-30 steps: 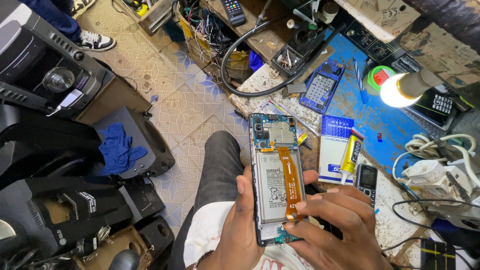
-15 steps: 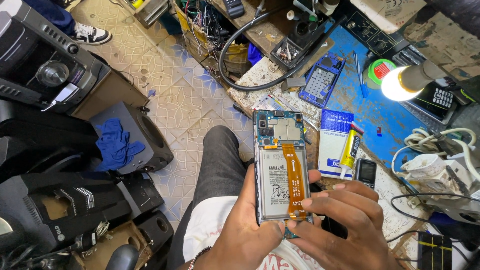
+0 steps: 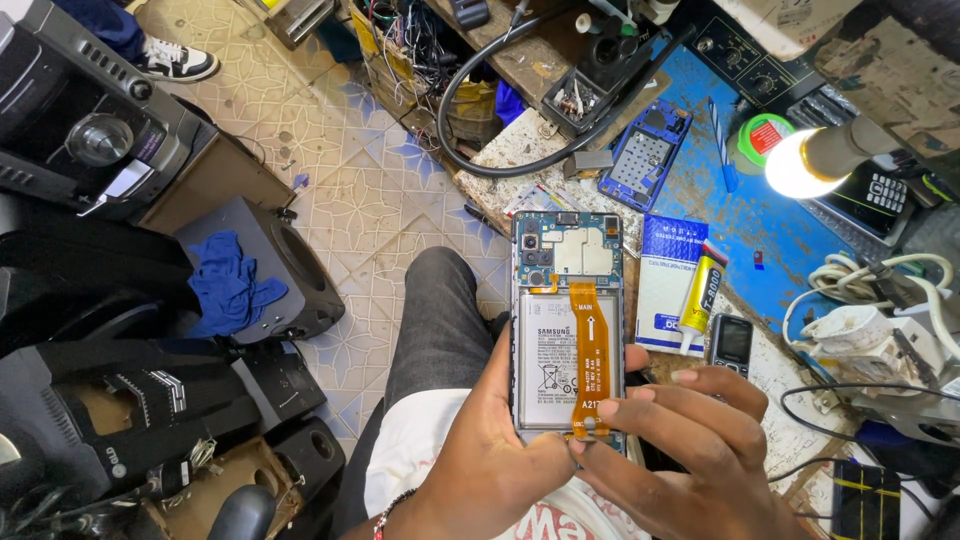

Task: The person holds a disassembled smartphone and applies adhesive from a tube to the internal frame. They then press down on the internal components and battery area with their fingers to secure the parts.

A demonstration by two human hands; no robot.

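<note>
An opened smartphone (image 3: pixel 562 320) with its back cover off shows a battery, a circuit board and an orange flex cable (image 3: pixel 589 350) running down its middle. My left hand (image 3: pixel 495 455) grips the phone from below and along its left edge. My right hand (image 3: pixel 675 455) holds the phone's lower right side, its fingertips pressing on the bottom end of the flex cable. The phone is held upright over my lap, next to the blue workbench (image 3: pixel 745 215).
On the bench lie a yellow glue tube (image 3: pixel 700 295) on a blue-white box, a small keypad phone (image 3: pixel 732 343), a blue phone frame (image 3: pixel 640 155), a lit bulb (image 3: pixel 795 165) and tangled white cables (image 3: pixel 870 320). Black speakers (image 3: pixel 270 270) and audio gear stand on the tiled floor at left.
The phone has stayed in both hands. My right fingers have shifted down to the lower end of the flex cable. The view has drifted slightly.
</note>
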